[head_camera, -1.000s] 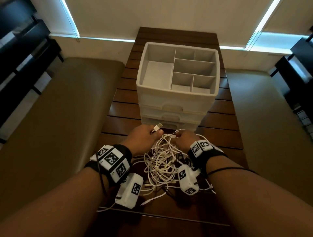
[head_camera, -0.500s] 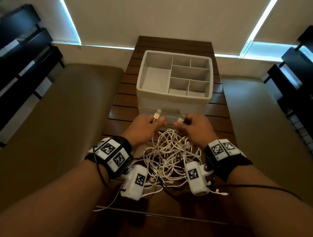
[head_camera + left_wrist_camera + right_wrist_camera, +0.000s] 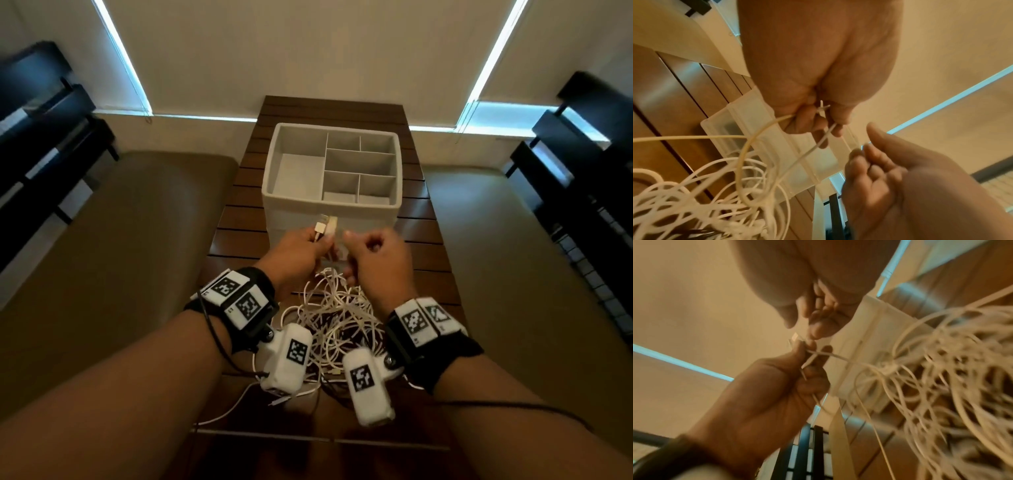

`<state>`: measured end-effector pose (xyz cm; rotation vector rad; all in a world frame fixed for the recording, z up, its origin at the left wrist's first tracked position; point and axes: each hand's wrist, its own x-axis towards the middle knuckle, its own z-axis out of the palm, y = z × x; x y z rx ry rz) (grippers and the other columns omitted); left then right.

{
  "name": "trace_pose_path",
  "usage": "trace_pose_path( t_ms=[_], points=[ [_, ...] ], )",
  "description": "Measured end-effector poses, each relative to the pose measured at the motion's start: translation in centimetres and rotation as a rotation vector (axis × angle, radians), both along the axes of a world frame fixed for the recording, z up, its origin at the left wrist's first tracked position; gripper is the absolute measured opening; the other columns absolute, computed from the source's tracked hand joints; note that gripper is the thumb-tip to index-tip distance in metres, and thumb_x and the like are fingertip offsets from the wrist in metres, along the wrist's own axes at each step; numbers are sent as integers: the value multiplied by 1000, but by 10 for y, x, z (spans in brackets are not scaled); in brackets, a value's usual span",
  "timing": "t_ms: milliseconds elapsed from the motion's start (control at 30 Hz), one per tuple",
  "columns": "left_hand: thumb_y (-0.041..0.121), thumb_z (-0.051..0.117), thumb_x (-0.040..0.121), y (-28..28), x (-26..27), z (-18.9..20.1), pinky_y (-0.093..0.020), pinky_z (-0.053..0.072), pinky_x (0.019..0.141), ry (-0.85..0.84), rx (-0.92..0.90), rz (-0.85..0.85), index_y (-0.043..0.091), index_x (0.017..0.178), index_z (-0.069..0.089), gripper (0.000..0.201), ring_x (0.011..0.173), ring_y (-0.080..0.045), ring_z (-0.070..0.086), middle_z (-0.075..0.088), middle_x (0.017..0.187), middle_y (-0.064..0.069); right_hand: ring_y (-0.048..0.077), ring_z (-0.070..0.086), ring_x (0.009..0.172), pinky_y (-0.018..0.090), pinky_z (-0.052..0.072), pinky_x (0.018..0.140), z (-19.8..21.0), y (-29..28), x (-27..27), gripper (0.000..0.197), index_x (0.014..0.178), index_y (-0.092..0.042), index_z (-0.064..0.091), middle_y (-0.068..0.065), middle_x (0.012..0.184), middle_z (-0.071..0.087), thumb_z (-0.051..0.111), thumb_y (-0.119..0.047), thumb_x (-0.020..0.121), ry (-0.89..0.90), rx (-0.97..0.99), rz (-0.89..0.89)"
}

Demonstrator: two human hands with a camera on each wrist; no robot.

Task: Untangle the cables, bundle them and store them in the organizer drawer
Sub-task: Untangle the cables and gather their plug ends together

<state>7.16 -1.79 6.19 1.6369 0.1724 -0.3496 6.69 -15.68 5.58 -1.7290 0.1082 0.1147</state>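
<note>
Lifting cable ends (image 3: pixel 327 224) higher — closer together.

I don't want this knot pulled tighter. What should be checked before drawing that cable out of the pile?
1. Left hand grips the cable ends: ok.
2. Right hand has a hold on a strand: cannot tell.
3. Cable pile loosened: not ok, a dense tangle.
4. Organizer drawer open to receive bundles: not ok, the fronts look shut.
5. Held strands free of the pile: not ok, they run down into it.
</note>
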Motion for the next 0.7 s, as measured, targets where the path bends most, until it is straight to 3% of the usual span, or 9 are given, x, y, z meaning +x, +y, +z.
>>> trace_pose_path(
  t_ms=[67,133,233,333,400,467,567,600,700],
  points=[
    [22,43,103,2,6,3,-20,39,44,37,-12,63,10,84,60,28,51,-8,46,63,80,-7,16,64,62,32,54,54,-11,5,-12,18,98,-11,58,8,88,67,68,-21,86,111,-26,199],
    [23,43,103,1,11,9,-19,36,41,46,-25,67,11,82,58,29,52,-9,41,66,84,-8,16,65,75,31,54,65,-25,12,-25,29,104,-13,61,1,96,67,71,-23,78,65,-235,432],
    [24,41,104,-3,18,17,-19,32,44,21,47,58,13,82,56,29,52,-8,39,68,82,-8,13,58,81,26,45,70,-37,22,-33,12,90,-15,63,0,91,67,65,-23,82,-120,-507,655],
    [25,39,104,-1,24,20,-20,31,45,13,81,83,12,82,54,30,53,-11,38,67,79,-10,26,53,77,29,37,70,-45,26,-36,12,75,-22,61,9,82,63,62,-17,86,-274,-611,796],
    [25,38,105,4,28,21,-22,31,45,4,87,114,12,82,53,30,52,-12,38,67,76,-10,27,48,85,35,39,76,-50,26,-30,10,78,-20,66,10,93,57,61,-18,86,-346,-700,726],
    [24,37,105,7,32,25,-22,32,45,2,69,130,11,82,52,30,52,-12,39,67,75,-11,18,50,90,32,43,85,-53,25,-23,14,86,-11,73,9,101,59,60,-16,89,-299,-637,535],
    [23,36,105,10,37,30,-20,33,44,10,41,135,10,83,51,30,52,-12,41,67,77,-13,7,49,91,0,33,73,-46,25,-14,18,95,-12,75,3,107,58,59,-19,93,-153,-427,137],
    [23,36,105,10,38,31,-20,33,44,12,38,138,10,83,51,30,52,-12,41,66,77,-14,7,49,92,-3,31,72,-45,26,-11,20,99,-12,75,3,110,57,58,-22,94,-120,-391,62],
    [23,36,105,8,40,31,-22,33,47,23,49,143,10,84,51,29,53,-11,42,66,76,-13,19,59,82,24,44,71,-39,30,-10,31,92,-14,74,11,92,66,50,-34,97,-79,-360,-13]
  ],
)
